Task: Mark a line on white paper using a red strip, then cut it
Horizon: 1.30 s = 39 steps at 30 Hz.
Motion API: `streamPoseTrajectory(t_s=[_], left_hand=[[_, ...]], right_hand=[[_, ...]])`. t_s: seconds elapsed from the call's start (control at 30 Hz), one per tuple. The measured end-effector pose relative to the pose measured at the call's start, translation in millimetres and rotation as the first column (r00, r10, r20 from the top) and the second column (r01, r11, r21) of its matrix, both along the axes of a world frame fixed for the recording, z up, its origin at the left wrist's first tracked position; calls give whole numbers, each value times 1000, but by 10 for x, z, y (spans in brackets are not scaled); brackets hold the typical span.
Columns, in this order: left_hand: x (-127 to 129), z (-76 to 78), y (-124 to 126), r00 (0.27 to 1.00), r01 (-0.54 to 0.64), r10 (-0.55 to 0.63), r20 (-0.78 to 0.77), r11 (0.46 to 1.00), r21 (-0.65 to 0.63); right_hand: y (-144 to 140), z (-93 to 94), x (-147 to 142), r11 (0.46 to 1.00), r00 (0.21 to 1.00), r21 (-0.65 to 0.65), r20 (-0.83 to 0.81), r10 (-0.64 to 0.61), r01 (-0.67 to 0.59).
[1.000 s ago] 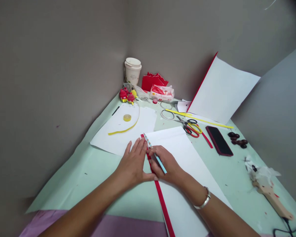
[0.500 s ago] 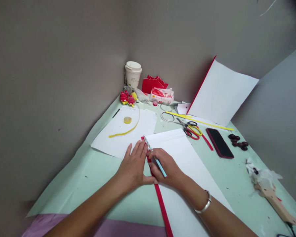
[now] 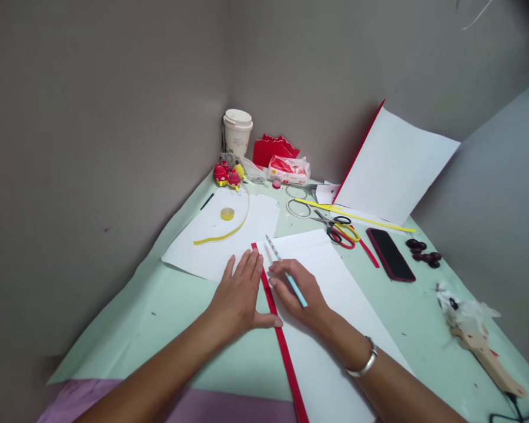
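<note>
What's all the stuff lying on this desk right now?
red strip: 1, red, along sheet's left edge
white sheet: 1, under right hand
pencil: 1, light blue, in right hand
cup: 1, white, far corner
scissors: 2, black and red-yellow handles, centre
phone: 1, dark, right
tape roll: 1, yellow, left paper
left hand: flat beside strip
right hand: gripping pencil

The red strip (image 3: 278, 329) and white sheet (image 3: 330, 305) run off the bottom edge, the right hand (image 3: 300, 294) hides the pencil's (image 3: 286, 273) middle, and the cup's (image 3: 237, 132) print is illegible.
</note>
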<state>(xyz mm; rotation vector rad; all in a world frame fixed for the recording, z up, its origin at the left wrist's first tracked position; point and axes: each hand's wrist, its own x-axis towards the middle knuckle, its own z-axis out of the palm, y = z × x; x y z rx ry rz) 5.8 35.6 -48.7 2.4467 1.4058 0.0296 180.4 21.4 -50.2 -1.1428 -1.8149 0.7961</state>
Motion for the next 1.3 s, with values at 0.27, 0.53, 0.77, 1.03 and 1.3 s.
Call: streamPoseTrajectory(t_s=[0.27,0.53,0.77,1.03,1.3], left_hand=[[29,54,-1,1000,-15,15,-25,1000,-24],[6,54,-13,1000,-5,5,7,1000,-2],[6,3,-8,1000,-11,11,23,1000,5],[-2,18,-15,1000,-21,20,18,1000,10],[9,66,-7,1000,-10,10,3,1000,-17]], right_hand=[[339,185,42,969,954,-210,-239,-182,133],[278,2,-196,984,967,-129,-206,-147,122],[132,-136,-119,992,995,-94,-51,-87,82],[103,-43,-142,998,996,-33,74,-48,51],[132,13,-84,991,990,33,-65,-127,130]])
